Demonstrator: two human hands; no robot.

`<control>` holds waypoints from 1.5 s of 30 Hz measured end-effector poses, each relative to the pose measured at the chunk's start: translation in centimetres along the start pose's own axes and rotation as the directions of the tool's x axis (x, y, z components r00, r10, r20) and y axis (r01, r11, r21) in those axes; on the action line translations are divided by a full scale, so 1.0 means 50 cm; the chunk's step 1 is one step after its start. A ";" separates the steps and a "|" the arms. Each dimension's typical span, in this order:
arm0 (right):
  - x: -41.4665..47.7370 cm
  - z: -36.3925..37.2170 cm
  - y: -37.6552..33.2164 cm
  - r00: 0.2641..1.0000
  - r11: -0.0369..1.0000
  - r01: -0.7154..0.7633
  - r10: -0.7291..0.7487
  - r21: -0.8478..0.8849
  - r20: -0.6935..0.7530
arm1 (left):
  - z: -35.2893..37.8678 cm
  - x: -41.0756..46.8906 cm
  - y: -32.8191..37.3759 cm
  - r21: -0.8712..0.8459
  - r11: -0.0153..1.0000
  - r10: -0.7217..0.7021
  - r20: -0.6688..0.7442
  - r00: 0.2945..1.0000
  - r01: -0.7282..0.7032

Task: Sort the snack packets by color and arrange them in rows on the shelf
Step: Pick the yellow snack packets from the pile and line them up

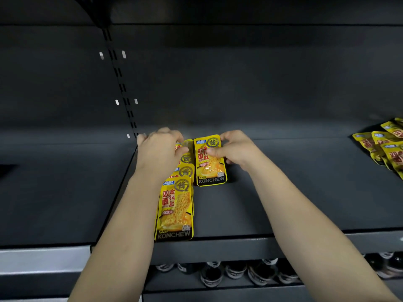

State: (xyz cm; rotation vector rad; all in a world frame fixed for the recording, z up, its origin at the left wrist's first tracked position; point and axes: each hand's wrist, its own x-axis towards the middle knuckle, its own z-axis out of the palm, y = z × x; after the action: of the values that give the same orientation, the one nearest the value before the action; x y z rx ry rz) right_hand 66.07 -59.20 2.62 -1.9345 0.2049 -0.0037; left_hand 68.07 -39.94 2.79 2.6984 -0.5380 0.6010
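A row of yellow snack packets runs front to back on the dark shelf point(283, 192), overlapping one another; the front packet point(175, 209) lies at the shelf's front edge. My left hand point(160, 149) lies over the far end of this row, its fingers curled on the rear packets point(186, 159). Just to the right, a single yellow packet point(210, 165) lies flat. My right hand point(234, 149) pinches its top right part between thumb and fingers. A loose pile of yellow packets point(386, 144) lies at the far right of the shelf.
The dark back wall with a slotted upright point(122, 83) stands behind the shelf. A neighbouring shelf section point(54, 192) lies to the left. Below the front lip point(218, 247), bottles with dark caps point(235, 271) stand on a lower shelf.
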 end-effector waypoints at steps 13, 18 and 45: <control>0.012 0.021 0.017 0.997 0.983 -0.064 0.054 -0.171 -0.063 | 0.007 0.000 0.023 0.108 0.994 0.015 0.038 0.999 -0.019; 0.015 0.023 0.017 0.995 0.945 -0.045 0.011 -0.325 -0.104 | 0.003 -0.001 0.026 0.100 0.995 0.016 0.043 0.999 -0.020; 0.002 -0.004 0.018 0.966 0.837 0.171 -0.247 -0.520 -0.080 | 0.009 0.002 0.037 -0.022 0.998 0.052 0.026 0.998 -0.052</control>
State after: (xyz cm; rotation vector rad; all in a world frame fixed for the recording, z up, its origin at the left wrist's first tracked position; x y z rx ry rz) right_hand 66.02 -59.70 1.86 -2.4851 0.0904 -0.2626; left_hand 67.51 -41.77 2.87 2.6833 -0.6200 0.5701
